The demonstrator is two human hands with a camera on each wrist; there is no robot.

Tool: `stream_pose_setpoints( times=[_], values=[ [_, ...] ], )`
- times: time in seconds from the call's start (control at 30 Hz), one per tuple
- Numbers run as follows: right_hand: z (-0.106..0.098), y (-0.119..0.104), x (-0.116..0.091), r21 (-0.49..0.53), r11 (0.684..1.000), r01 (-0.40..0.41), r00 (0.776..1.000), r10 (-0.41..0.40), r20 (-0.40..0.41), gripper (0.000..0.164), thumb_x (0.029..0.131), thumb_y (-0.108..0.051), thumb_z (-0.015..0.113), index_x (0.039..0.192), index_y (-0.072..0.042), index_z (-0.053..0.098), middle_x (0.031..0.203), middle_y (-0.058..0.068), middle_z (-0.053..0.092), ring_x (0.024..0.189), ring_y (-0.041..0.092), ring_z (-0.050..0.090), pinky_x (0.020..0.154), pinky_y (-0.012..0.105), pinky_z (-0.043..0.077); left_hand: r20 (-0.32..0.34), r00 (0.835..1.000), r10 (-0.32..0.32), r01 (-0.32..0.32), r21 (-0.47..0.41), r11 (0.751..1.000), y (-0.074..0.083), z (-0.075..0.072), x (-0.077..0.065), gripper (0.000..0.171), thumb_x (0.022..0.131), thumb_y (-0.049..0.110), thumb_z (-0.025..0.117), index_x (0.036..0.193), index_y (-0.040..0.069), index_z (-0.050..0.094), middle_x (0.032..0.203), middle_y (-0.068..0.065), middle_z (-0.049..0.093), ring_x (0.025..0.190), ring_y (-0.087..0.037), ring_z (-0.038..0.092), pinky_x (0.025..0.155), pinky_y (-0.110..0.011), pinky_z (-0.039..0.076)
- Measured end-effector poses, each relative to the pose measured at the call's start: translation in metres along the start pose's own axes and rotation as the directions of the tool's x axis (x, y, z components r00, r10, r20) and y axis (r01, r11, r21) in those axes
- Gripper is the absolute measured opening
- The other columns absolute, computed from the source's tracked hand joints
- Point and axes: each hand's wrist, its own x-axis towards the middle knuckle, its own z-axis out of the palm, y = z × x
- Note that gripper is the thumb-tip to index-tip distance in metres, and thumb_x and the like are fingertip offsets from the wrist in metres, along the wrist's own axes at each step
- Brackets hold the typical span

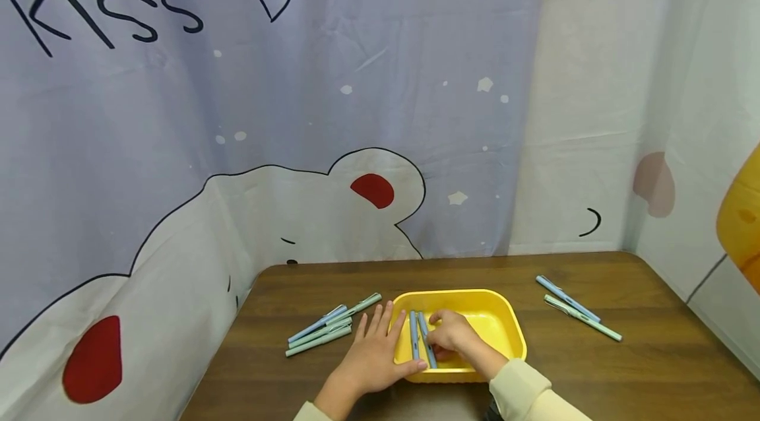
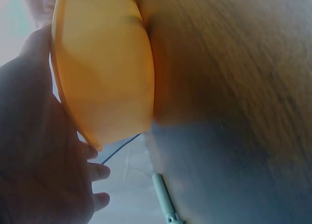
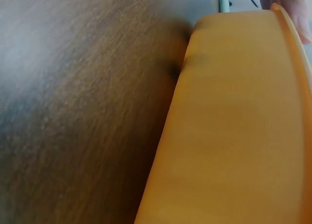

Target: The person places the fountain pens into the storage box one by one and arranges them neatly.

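Observation:
A yellow basket [image 1: 505,305] stands on the table, with two light-blue pens inside along its left side. My left hand [image 1: 374,355] lies with fingers spread over the left rim, its thumb at the front edge near the left blue pen [image 1: 413,332]. Reaching in from the right, my right hand [image 1: 454,335] has bent fingers at the right blue pen [image 1: 424,327] and pinches it. Part of that pen and some fingertips are hidden. In the left wrist view, my left hand [image 2: 44,136] is against the basket's wall [image 2: 105,68]. The right wrist view shows the basket's outer side [image 3: 229,121].
Left of the basket lies a loose group of green and blue pens [image 1: 320,337]. On the right, a blue pen [image 1: 567,297] and a green pen [image 1: 584,317] lie close together on the wooden table [image 1: 653,368]. A printed curtain [image 1: 380,78] hangs behind the table.

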Motion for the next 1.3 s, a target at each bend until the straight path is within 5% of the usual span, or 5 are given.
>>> stream_pose_setpoints(
  times=[0.43, 0.8, 1.3],
  values=[
    [-0.009, 0.009, -0.003, 0.018, 1.000, 0.004, 0.999, -0.004, 0.036, 0.016, 0.086, 0.003, 0.068, 0.101, 0.003, 0.064, 0.067, 0.011, 0.067, 0.052, 0.015, 0.065, 0.050, 0.031, 0.057, 0.004, 1.000, -0.019, 0.019, 0.019, 1.000, 0.002, 0.000, 0.000, 0.100, 0.090, 0.081, 0.044, 0.162, 0.015, 0.025, 0.169, -0.016, 0.012, 0.155, -0.038, 0.013, 0.121, -0.063, 0.013],
    [-0.014, 0.010, -0.011, -0.089, 0.996, 0.032, 0.996, -0.024, 0.087, 0.017, 0.087, -0.004, 0.074, 0.100, -0.001, 0.065, 0.065, 0.009, 0.065, 0.051, 0.014, 0.065, 0.049, 0.029, 0.057, 0.011, 1.000, -0.017, 0.017, 0.005, 1.000, 0.001, 0.004, 0.000, 0.100, 0.090, 0.080, 0.044, 0.162, 0.014, 0.025, 0.170, -0.014, 0.009, 0.155, -0.037, 0.012, 0.120, -0.064, 0.012],
    [-0.011, 0.013, -0.011, 0.165, 0.985, 0.049, 0.967, -0.088, 0.238, 0.037, 0.091, 0.002, 0.067, 0.123, 0.015, 0.054, 0.077, 0.013, 0.072, 0.064, 0.016, 0.071, 0.059, 0.031, 0.060, -0.018, 1.000, -0.013, 0.013, 0.001, 1.000, 0.002, 0.000, 0.001, 0.099, 0.090, 0.078, 0.048, 0.162, 0.013, 0.026, 0.169, -0.017, 0.013, 0.154, -0.039, 0.015, 0.121, -0.064, 0.013]
  ],
)
